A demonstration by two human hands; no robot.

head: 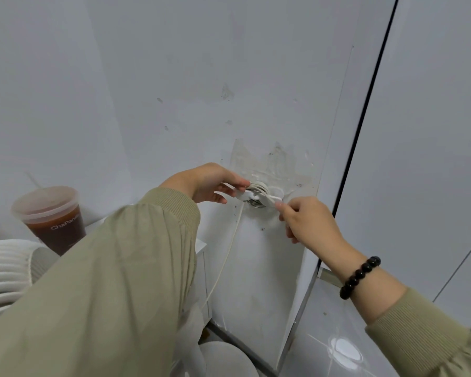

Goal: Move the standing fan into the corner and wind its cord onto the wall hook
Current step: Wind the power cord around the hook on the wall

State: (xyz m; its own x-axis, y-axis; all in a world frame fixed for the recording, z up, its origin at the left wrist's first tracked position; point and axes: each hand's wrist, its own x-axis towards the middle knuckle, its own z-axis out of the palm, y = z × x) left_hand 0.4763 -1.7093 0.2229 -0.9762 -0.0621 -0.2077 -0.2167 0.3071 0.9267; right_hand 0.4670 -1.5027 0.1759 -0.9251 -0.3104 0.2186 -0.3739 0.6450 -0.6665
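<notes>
A: Left hand (210, 183)?
B: Thumb and fingers pinch the cord (254, 188) coils on the wall hook (259, 204).
A: Right hand (307, 221)?
B: Fingertips clamped on cord's loose end, just beside hook. Fan (3, 268) at lower left.

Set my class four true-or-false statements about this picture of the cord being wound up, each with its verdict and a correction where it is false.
1. The left hand and the right hand both hold the white cord at the wall hook. True.
2. The bead bracelet is on the left wrist. False: it is on the right wrist.
3. A length of the white cord hangs down from the wall hook. True.
4. The lidded cup is empty. False: it holds a brown drink.
</notes>
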